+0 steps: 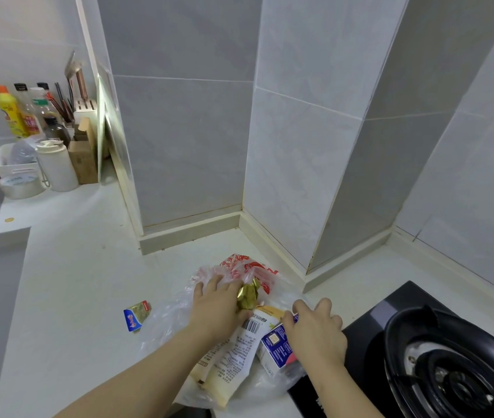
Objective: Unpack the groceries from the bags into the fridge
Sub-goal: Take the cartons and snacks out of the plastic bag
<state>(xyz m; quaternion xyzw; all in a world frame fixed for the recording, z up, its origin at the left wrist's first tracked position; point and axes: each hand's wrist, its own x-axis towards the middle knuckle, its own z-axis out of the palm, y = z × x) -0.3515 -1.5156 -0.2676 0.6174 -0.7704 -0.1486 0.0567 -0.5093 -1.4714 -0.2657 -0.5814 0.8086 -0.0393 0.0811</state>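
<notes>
A thin plastic grocery bag point(239, 267) with red print lies on the white counter point(82, 267). My left hand point(217, 306) reaches into it and grips a gold foil packet point(247, 295). A cream snack pouch point(233, 354) with a barcode lies under my left wrist. My right hand point(315, 327) grips a blue and white carton point(275, 345) inside the bag. A small blue and green packet point(137, 315) lies loose on the counter to the left of the bag. The fridge is out of view.
A black gas hob point(372, 321) with a black pan point(457, 366) sits at the lower right, touching the bag. Sauce bottles point(19, 113), a white jar point(57, 164), a knife block point(84, 155) and a white basket point(5, 159) crowd the far left. Tiled walls stand behind.
</notes>
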